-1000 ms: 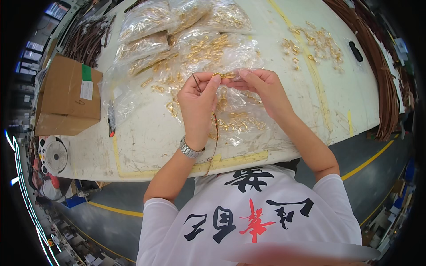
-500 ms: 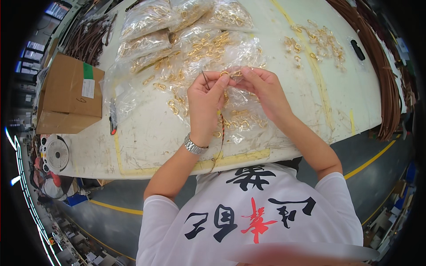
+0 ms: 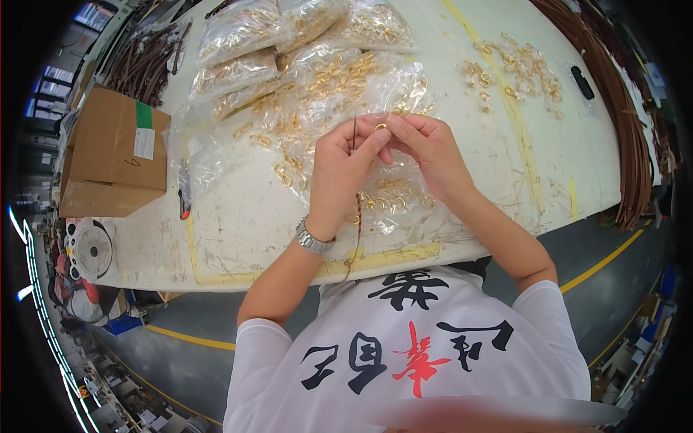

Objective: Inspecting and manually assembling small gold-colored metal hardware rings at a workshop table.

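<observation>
Head view: a gold clasp (image 3: 381,126), partly hidden, sits at the far fingertips of the left hand (image 3: 343,160) and right hand (image 3: 433,150), both closed in a pinch on it above the surface (image 3: 473,216). Its visible loops line up near-left to far-right; which end leads cannot be told. A dark strip (image 3: 354,131) rises between the left fingers.

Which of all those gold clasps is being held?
The gold clasp pinched where the left hand and right hand meet; the piled clasps lie on the table.
</observation>
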`<control>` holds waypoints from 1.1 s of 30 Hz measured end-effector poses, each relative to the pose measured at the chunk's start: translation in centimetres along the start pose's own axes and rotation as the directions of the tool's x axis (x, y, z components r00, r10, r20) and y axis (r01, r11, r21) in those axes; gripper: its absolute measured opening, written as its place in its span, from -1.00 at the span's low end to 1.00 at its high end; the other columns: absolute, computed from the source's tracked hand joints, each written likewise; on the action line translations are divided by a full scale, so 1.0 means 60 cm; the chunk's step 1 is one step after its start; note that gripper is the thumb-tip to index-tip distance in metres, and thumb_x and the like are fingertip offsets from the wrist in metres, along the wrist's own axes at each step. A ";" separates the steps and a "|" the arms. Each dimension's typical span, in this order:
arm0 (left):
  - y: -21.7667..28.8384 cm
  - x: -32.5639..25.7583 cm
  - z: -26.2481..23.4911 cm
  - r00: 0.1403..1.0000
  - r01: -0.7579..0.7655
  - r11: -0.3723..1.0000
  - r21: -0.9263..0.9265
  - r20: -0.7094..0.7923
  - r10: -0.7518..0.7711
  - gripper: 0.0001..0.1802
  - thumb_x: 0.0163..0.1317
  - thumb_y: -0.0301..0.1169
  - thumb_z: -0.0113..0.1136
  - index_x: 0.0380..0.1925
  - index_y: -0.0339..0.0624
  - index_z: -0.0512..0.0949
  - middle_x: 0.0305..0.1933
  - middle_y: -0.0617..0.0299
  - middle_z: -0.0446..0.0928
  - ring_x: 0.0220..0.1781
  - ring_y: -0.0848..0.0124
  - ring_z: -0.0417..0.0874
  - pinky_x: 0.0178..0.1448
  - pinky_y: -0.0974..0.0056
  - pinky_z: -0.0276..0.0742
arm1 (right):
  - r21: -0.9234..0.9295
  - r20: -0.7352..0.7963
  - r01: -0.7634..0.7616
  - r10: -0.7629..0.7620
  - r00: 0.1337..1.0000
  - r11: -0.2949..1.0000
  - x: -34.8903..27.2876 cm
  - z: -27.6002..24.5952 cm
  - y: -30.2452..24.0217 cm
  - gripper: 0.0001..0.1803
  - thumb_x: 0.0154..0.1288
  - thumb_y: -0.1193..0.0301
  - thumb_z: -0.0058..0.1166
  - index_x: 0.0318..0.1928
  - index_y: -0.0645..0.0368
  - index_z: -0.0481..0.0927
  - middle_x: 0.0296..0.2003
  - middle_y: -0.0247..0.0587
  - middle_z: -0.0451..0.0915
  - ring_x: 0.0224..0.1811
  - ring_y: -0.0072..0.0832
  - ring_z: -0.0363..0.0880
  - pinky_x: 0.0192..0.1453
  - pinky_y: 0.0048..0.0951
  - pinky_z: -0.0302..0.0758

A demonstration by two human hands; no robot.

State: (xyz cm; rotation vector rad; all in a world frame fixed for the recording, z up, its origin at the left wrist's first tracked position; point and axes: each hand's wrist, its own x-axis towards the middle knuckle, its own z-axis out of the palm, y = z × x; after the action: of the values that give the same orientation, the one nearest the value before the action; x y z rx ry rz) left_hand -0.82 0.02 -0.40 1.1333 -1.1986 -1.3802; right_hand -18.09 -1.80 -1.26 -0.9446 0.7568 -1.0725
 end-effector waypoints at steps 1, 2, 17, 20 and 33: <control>0.009 0.003 -0.010 1.000 -0.001 1.000 0.000 0.003 0.001 -0.84 0.51 -0.38 0.28 -0.21 -0.26 0.67 -0.42 0.30 0.66 -0.60 0.74 0.31 -0.52 0.54 0.12 | 0.000 -0.002 0.002 -0.002 1.000 1.000 0.001 -0.001 -0.002 -0.63 0.63 0.27 0.11 0.10 0.35 0.73 -0.07 -0.20 0.78 -0.04 -0.56 0.72 0.22 -0.42 0.64; 0.025 0.007 -0.023 0.997 0.045 0.999 0.016 0.067 -0.045 -0.83 0.52 -0.38 0.26 -0.19 -0.26 0.68 -0.42 0.32 0.65 -0.60 0.74 0.30 -0.52 0.54 0.10 | 0.009 -0.025 0.037 -0.037 0.999 0.999 0.003 -0.003 -0.007 -0.64 0.63 0.26 0.12 0.07 0.34 0.74 -0.10 -0.20 0.78 -0.08 -0.56 0.74 0.17 -0.42 0.65; 0.043 0.013 -0.044 0.985 0.083 0.996 -0.023 0.155 -0.079 -0.89 0.43 -0.43 0.34 -0.18 -0.25 0.67 -0.42 0.44 0.62 -0.48 0.76 0.41 -0.46 0.53 0.17 | -0.046 0.326 -0.274 0.273 0.905 0.961 0.011 -0.032 -0.014 -0.64 0.68 0.19 0.02 -0.04 0.25 0.70 -0.28 -0.25 0.75 -0.35 -0.60 0.69 -0.14 -0.51 0.67; 0.029 0.014 -0.045 0.993 0.061 0.998 -0.009 0.105 -0.060 -0.91 0.41 -0.45 0.33 -0.23 -0.24 0.64 -0.43 0.43 0.62 -0.50 0.76 0.42 -0.45 0.52 0.19 | -0.175 0.234 -0.196 0.234 0.944 0.965 0.006 -0.018 -0.026 -0.64 0.67 0.19 0.02 -0.06 0.25 0.68 -0.31 -0.25 0.73 -0.37 -0.56 0.69 -0.17 -0.50 0.66; 0.018 0.004 -0.006 0.994 0.037 0.999 0.005 -0.107 -0.037 -0.91 0.46 -0.46 0.21 -0.18 -0.25 0.64 -0.41 0.39 0.64 -0.49 0.69 0.51 -0.39 0.49 0.39 | -0.901 0.383 0.432 -0.396 0.835 0.037 -0.018 0.015 0.015 -0.69 0.34 0.53 0.25 0.08 0.19 0.62 -0.23 -0.13 0.62 -0.28 -0.19 0.68 -0.26 -0.22 0.61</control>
State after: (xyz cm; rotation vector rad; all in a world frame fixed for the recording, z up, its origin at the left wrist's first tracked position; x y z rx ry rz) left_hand -0.42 -0.35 0.64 1.2244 -1.1121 -1.3269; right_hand -17.31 -0.37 -1.66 -2.4995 1.2302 -0.9593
